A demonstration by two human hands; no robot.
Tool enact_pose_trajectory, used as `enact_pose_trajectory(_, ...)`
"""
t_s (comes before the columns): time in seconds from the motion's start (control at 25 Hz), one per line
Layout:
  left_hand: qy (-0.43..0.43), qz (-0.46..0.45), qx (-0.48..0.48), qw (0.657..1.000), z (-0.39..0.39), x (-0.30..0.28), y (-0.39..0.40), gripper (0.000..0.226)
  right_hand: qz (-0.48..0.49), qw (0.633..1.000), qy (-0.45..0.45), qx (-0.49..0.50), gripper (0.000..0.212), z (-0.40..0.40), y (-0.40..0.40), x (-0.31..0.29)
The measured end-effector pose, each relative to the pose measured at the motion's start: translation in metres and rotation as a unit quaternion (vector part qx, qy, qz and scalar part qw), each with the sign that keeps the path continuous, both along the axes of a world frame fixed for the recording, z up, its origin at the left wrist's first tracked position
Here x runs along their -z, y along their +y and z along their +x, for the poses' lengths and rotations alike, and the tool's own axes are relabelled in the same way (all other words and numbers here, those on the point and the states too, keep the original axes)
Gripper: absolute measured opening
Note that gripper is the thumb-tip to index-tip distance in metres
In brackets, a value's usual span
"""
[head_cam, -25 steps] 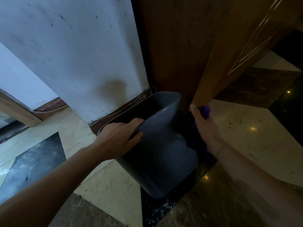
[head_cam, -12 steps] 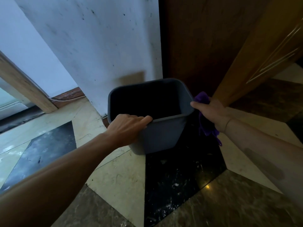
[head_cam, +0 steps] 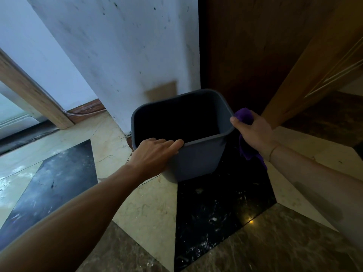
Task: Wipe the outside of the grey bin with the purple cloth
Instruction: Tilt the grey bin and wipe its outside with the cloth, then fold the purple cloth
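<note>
Head view: grey bin stands on the floor close to the white wall and the brown door, with its opening toward the camera and tipped a little. The left hand grasps the near rim; its fingers are curled over the edge at the left corner, and the thumb side lies on the outer wall below them. The right hand is at the right corner of the rim, its fingers clenched around the purple cloth. One part of the cloth is bunched above these fingers, next to the rim, and a loose end hangs below the wrist, beside the right outer wall of the bin.

Risk, as I judge it: the bin looks light and only one hand holds it, so a strong push with the cloth could make it slide or turn toward the wall. The grip at only one corner gives little control against twisting. The hanging end could drag on the floor, which looks dusty here, and bring dirt back to the wall of the bin. The far side of the bin is hidden, so whether it touches the wall I cannot tell.
</note>
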State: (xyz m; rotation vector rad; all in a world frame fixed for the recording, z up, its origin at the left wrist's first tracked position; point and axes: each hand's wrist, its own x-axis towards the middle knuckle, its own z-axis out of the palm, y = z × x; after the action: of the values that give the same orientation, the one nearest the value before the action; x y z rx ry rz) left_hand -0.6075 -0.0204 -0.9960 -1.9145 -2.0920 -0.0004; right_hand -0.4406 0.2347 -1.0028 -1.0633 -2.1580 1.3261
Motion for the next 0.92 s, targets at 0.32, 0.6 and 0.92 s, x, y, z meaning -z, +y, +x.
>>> enact_pose_trajectory(0.32,-0.056,0.071,-0.118,0.989,0.019,-0.056,0.000,0.043,-0.030,0.997,0.076,0.017,0.010,0.036,-0.014,-0.081)
enact_pose_trajectory(0.6,-0.722,0.076,-0.105,0.680,0.073,-0.286,0.040,0.063,-0.425,0.852,0.158,-0.262,0.044,0.051,-0.047,-0.312)
enact_pose_trajectory(0.92,-0.847,0.150,-0.110,0.497,0.075,-0.578,0.018,0.045,-0.400,0.866,0.172,-0.246,0.045,0.052,-0.064,-0.590)
